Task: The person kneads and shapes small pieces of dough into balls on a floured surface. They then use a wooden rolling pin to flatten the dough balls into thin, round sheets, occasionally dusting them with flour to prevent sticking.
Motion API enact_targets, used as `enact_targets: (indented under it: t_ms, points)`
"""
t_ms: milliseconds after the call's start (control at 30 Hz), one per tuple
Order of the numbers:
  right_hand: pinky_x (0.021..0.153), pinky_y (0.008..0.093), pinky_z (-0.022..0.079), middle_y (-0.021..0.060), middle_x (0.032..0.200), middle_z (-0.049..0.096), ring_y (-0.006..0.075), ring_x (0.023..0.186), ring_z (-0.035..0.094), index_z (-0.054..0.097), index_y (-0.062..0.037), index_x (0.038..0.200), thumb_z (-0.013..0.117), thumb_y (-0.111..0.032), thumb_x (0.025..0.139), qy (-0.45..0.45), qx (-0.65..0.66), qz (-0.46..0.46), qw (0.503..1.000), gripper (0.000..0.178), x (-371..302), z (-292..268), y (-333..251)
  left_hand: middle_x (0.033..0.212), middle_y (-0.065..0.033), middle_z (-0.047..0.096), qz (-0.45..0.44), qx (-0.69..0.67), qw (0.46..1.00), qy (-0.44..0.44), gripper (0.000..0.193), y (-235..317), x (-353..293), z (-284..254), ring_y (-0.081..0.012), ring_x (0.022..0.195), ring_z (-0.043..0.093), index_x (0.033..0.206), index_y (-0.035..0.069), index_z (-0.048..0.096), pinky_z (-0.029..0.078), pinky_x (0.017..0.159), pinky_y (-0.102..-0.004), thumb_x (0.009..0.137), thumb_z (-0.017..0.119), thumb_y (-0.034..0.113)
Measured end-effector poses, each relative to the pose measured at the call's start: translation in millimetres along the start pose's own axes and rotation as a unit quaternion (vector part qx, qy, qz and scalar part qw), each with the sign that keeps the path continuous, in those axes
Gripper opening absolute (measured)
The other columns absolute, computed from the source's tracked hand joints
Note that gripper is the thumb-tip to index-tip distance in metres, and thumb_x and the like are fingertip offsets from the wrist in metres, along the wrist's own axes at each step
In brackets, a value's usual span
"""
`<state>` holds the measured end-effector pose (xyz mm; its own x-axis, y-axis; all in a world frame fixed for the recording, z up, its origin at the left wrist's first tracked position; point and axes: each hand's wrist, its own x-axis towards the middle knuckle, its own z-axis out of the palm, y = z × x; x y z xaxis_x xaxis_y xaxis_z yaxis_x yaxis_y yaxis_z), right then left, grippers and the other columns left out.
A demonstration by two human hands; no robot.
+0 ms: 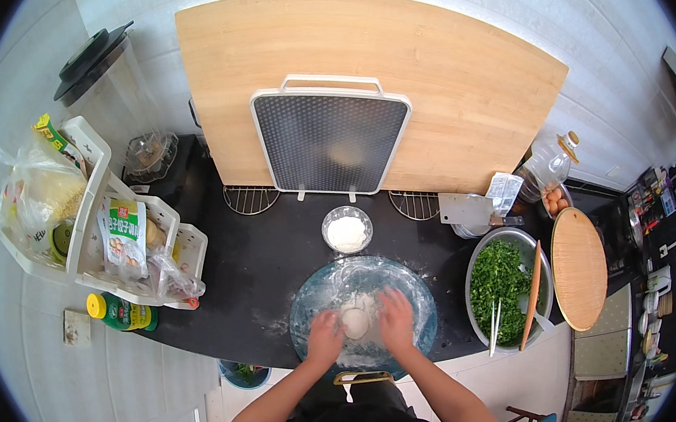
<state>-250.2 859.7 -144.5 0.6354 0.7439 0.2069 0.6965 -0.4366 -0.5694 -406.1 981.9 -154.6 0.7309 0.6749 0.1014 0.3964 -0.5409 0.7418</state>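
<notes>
A pale round piece of dough (pixel 355 323) lies on a floured, round blue-green board (pixel 421 296) in front of me. Close by its left edge is my left hand (pixel 327 336), fingers loosely bent toward it; whether they touch it is too small to tell. My right hand (pixel 396 318) is over the floured right part of the board, apart from the dough, fingers spread and nothing in them. Loose flour surrounds the dough. Just beyond the board stands a clear bowl (pixel 347 229) of white flour.
On the right, a metal bowl (pixel 549 281) holds chopped greens (pixel 495 278), chopsticks (pixel 495 327) and a wooden rolling pin (pixel 532 294). A cleaver (pixel 466 208) lies behind it. White baskets (pixel 90 273) stand left; a large wooden board (pixel 455 80) leans at the back.
</notes>
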Motion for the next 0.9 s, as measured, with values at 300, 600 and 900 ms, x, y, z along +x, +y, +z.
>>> enact_targets:
  t_ms: [300, 600, 900]
  points:
    - [0.095, 0.0455, 0.041, 0.0139, 0.115, 0.059, 0.0354, 0.111, 0.053, 0.06, -0.0074, 0.106, 0.068, -0.005, 0.073, -0.146, 0.084, -0.13, 0.977, 0.034, -40, 21, 5, 0.119, -0.0161, 0.054, 0.068, 0.057, 0.993, -0.077, 0.044, 3, 9, 0, -0.0364, 0.109, 0.049, 0.115, 0.006, 0.062, 0.041, 0.096, -0.0428, 0.075, 0.072, 0.022]
    - [0.088, 0.0433, 0.042, 0.0151, 0.113, 0.06, 0.0357, 0.109, 0.053, 0.059, -0.0054, 0.109, 0.065, -0.008, 0.077, 0.02, 0.037, -0.042, 0.998, 0.032, 38, 22, -9, 0.118, -0.0157, 0.054, -0.013, 0.049, 0.999, -0.016, 0.045, -9, 11, -30, -0.0368, 0.11, 0.047, 0.116, 0.004, 0.061, 0.039, 0.098, -0.0442, 0.075, 0.073, 0.018]
    - [0.108, 0.0486, 0.031, 0.0175, 0.125, 0.055, 0.0387, 0.119, 0.049, 0.055, -0.0035, 0.116, 0.062, -0.005, 0.081, -0.009, 0.351, 0.125, 0.928, 0.036, -24, 20, -1, 0.134, -0.0176, 0.049, 0.091, 0.002, 0.995, -0.046, 0.041, 37, 22, 4, -0.0362, 0.127, 0.043, 0.12, 0.002, 0.059, 0.033, 0.107, -0.0467, 0.087, 0.062, 0.024]
